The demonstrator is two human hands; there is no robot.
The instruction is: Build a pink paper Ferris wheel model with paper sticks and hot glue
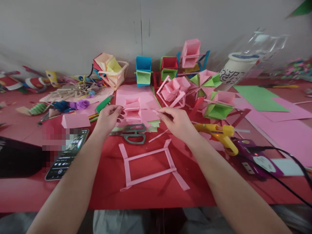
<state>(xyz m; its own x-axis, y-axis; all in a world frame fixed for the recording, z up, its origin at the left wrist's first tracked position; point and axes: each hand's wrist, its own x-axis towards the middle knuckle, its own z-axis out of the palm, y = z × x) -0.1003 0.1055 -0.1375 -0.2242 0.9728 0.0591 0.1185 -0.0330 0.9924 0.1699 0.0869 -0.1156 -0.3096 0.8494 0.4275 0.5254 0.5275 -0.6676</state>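
My left hand (110, 116) is closed, its thumb and fingers pinched at the left edge of a folded pink paper box piece (133, 114) with two open pockets. My right hand (176, 123) pinches a small, thin pink paper strip (155, 111), its tip pointing left towards the box piece with a gap between. Below both hands lies a flat pink paper frame (149, 177) made of folded strips. Scissors with grey-green handles (135, 138) rest just under the box piece. Pink sheets (134, 92) lie behind it.
A yellow glue gun (216, 130) lies at right by a purple power strip (258, 159) with black cables. At left are a phone (70, 156) and a black cylinder (21, 159). Several paper models (192, 53), a white cup (235, 70) and green paper (262, 99) stand or lie behind.
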